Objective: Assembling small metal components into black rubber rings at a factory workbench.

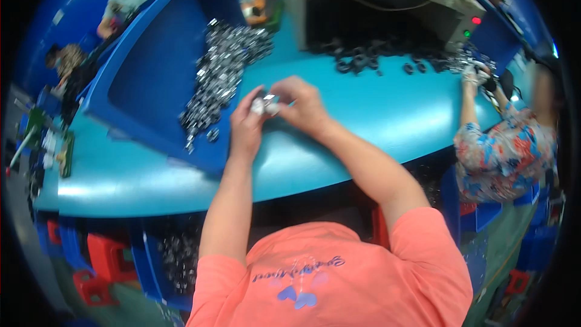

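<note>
Above the turquoise table (363,127), my two hands meet over a small shiny metal part (269,98), blurred, so its exact kind does not show. My left hand (246,127) has its fingers closed on the part from the left. My right hand (302,106) pinches it from the right, thumb and fingers bent together. White patches show at the fingertips, and I cannot tell whether they are finger covers or part of the piece. Just left of my hands, a heap of similar shiny metal parts (227,60) lies in a large blue tray (142,75).
Black rings (360,60) lie before a beige machine housing (296,18) at the back. On the right a person in a flowered top (502,151) handles parts. Other people sit beyond the tray. A blue bin (151,266) of parts and red stools (109,257) stand below the table edge.
</note>
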`<action>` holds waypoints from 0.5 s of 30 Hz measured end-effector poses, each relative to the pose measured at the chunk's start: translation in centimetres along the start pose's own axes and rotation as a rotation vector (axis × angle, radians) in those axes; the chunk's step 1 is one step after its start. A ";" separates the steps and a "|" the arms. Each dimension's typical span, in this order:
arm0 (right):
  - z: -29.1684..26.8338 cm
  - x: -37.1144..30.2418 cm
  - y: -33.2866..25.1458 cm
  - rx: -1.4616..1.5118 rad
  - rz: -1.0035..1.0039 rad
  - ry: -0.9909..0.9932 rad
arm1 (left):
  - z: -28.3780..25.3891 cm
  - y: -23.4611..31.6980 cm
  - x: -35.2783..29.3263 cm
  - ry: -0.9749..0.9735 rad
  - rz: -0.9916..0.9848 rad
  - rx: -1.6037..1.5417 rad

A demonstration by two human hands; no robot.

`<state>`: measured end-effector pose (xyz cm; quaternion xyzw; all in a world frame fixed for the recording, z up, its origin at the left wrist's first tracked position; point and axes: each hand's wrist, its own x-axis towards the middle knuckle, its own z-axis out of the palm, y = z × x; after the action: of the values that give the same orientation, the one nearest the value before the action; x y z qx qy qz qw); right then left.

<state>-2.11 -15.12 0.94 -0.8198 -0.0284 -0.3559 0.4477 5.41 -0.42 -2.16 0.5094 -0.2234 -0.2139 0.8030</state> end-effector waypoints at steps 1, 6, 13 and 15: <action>0.3 0.0 0.4 0.027 -0.007 0.002 | -0.3 -0.1 0.1 0.008 0.004 -0.001; -0.4 0.0 1.7 0.218 0.131 -0.060 | 0.5 -0.3 0.3 -0.028 -0.032 -0.067; 0.0 -0.4 1.0 0.166 0.116 0.005 | 0.4 -0.6 0.5 -0.018 -0.028 -0.017; 0.1 -0.5 0.7 0.099 0.068 0.017 | 0.4 -0.8 0.3 -0.013 -0.011 0.040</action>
<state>-2.20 -15.31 0.07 -0.7942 -0.0143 -0.3454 0.4998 5.32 -1.14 -2.76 0.5253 -0.2299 -0.2172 0.7900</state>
